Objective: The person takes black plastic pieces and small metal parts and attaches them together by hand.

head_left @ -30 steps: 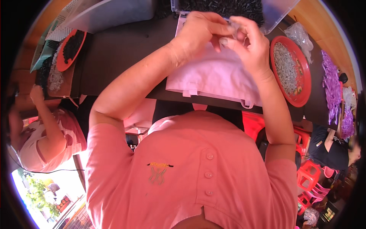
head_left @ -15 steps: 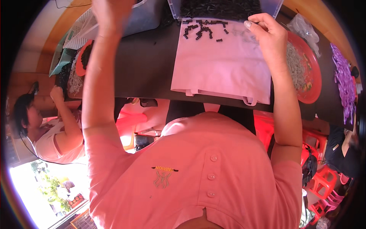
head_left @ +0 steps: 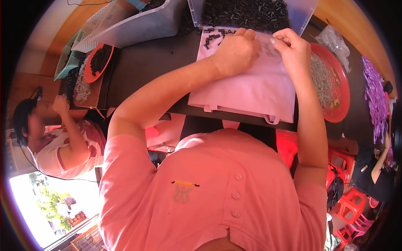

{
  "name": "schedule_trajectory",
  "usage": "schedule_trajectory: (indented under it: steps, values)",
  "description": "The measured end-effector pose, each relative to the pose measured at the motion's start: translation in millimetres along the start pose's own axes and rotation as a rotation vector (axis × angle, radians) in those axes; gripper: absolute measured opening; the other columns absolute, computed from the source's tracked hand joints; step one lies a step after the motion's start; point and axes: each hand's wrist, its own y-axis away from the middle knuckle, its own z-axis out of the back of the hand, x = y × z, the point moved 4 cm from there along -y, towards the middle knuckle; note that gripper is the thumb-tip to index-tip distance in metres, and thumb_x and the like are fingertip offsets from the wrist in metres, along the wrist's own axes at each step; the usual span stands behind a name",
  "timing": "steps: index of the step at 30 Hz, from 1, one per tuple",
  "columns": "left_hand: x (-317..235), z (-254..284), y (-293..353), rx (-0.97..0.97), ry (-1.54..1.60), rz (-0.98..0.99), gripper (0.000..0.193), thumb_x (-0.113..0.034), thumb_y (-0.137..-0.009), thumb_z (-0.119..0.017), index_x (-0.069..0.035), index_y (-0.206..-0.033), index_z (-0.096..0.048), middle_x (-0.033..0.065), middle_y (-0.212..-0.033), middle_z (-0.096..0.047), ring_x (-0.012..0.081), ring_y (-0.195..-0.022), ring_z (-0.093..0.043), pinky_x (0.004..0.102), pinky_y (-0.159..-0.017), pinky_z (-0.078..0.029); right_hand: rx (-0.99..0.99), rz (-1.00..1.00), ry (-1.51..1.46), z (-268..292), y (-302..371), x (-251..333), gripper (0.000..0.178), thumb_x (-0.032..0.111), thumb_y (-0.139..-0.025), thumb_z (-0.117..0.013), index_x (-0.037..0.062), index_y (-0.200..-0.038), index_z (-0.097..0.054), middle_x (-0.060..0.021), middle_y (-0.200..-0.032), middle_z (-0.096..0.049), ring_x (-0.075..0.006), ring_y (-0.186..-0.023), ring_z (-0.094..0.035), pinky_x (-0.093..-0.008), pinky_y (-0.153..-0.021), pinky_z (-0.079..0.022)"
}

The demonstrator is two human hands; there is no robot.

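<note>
Loosely strewn, short black pieces [head_left: 215, 37]; pink cloth [head_left: 238, 92] beneath.

Both hands [head_left: 238, 51] are over pink cloth [head_left: 247, 93], near black pieces [head_left: 212, 37]; whether they hold anything is unclear.

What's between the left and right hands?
In the head view, pink cloth shows between the left hand and the right hand, with small greyish bits on it, too blurred to identify.

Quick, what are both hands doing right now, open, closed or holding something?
Left hand: fingers curled beside black pieces on pink cloth; any grip is hidden.
Right hand: fingers bent toward the thumb; can't tell if it holds anything.
</note>
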Motion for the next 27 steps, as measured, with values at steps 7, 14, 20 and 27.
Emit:
schedule_trajectory:
  steps: [7, 14, 20, 27]
  values:
    - [27.0, 43.5, 28.0, -0.161, 0.271, 0.165, 0.018, -0.009, -0.075, -0.069, -0.004, -0.093, -0.067, 0.0095, -0.087, -0.057, 0.0284, -0.086, -0.058, 0.0377, -0.071, -0.05, 0.023, 0.108, 0.008, -7.9, 1.5, 0.7, 0.015, 0.017, -0.077, -0.072, 0.0099, -0.089, -0.068, -0.0084, -0.077, -0.07, -0.0246, -0.07, -0.067, -0.0349, -0.063, -0.05]
    - [54.7, 73.5, 79.4, -0.127, 0.395, 0.314, 0.018, -0.006, -0.078, -0.07, 0.0, -0.094, -0.067, 0.0094, -0.085, -0.057, 0.0231, -0.08, -0.058, 0.0319, -0.068, -0.048, 0.09, 0.191, -0.004, -11.1, 5.4, 17.4, 0.013, 0.006, -0.078, -0.072, 0.003, -0.089, -0.065, -0.0103, -0.081, -0.069, -0.019, -0.071, -0.068, -0.0296, -0.063, -0.05]
    - [101.8, 123.8, 108.7, -0.464, 0.277, 0.448, 0.016, 0.002, -0.077, -0.071, 0.001, -0.092, -0.067, 0.0067, -0.086, -0.061, 0.0137, -0.074, -0.061, 0.0247, -0.063, -0.048, 0.106, 0.255, -0.086, -20.8, 10.1, 15.4, 0.014, -0.004, -0.078, -0.068, 0.0014, -0.091, -0.066, -0.0073, -0.083, -0.07, -0.013, -0.075, -0.068, -0.025, -0.065, -0.051]
    - [128.9, 161.2, 128.2, -0.746, 0.305, 0.51, 0.016, -0.001, -0.07, -0.074, -0.002, -0.085, -0.067, 0.0091, -0.079, -0.058, 0.0233, -0.067, -0.059, 0.0324, -0.06, -0.048, 0.038, 0.223, -0.168, -21.2, 13.1, 7.0, 0.012, -0.005, -0.081, -0.069, 0.0004, -0.092, -0.066, -0.003, -0.08, -0.068, -0.0068, -0.073, -0.061, -0.0218, -0.067, -0.049]
